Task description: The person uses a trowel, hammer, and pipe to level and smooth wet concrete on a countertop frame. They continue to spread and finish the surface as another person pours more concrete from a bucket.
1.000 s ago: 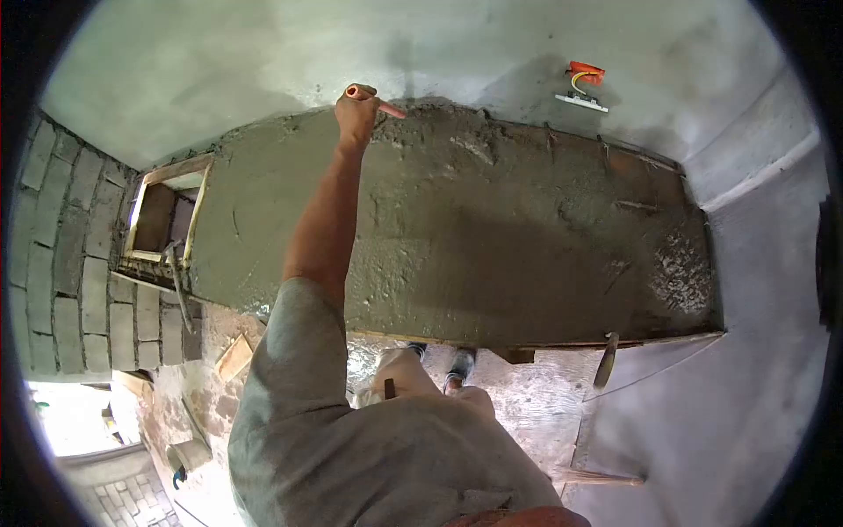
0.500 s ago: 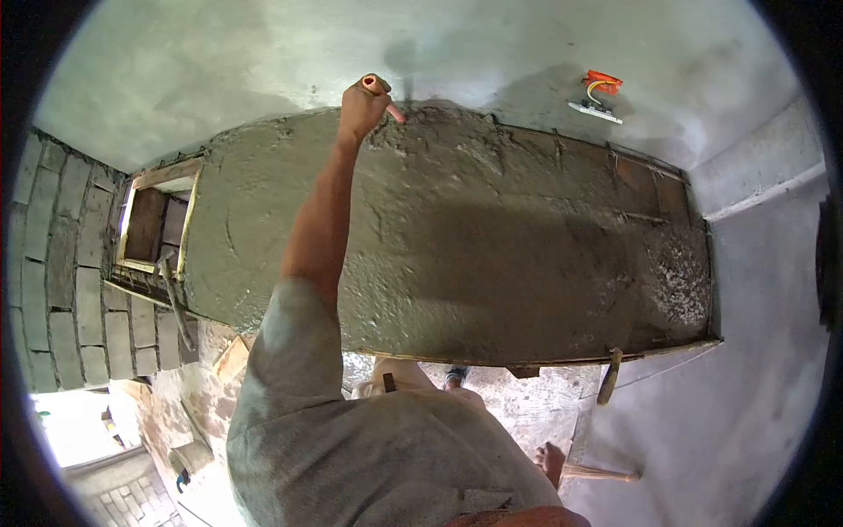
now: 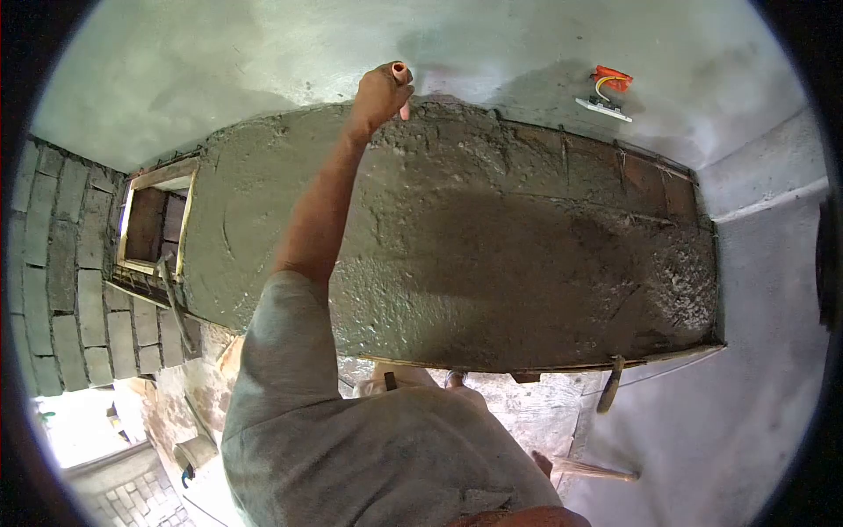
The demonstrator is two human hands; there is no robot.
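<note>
My left hand (image 3: pixel 379 95) reaches far forward, fingers wrapped round a short pinkish tube (image 3: pixel 405 112). The tube's hollow round end shows at the top of the fist. Its lower end points down at the back edge of a wet grey concrete slab (image 3: pixel 290 211), close to the wall. Rough, lumpy concrete lies around that spot. My right hand (image 3: pixel 543 462) hangs low beside my body, mostly covered by my shirt, with its fingers hidden.
A wood-framed opening (image 3: pixel 184 220) sits at the slab's left end, with a hammer-like tool (image 3: pixel 176 307) beside it. Wires and a white plate hang from an orange wall box (image 3: pixel 612 79). A wooden handle (image 3: pixel 609 386) juts over the front edge. A block wall (image 3: pixel 66 281) stands left.
My left hand has moved a little right and farther toward the wall, and the tube stands more upright. My right hand has slipped further behind my shirt.
</note>
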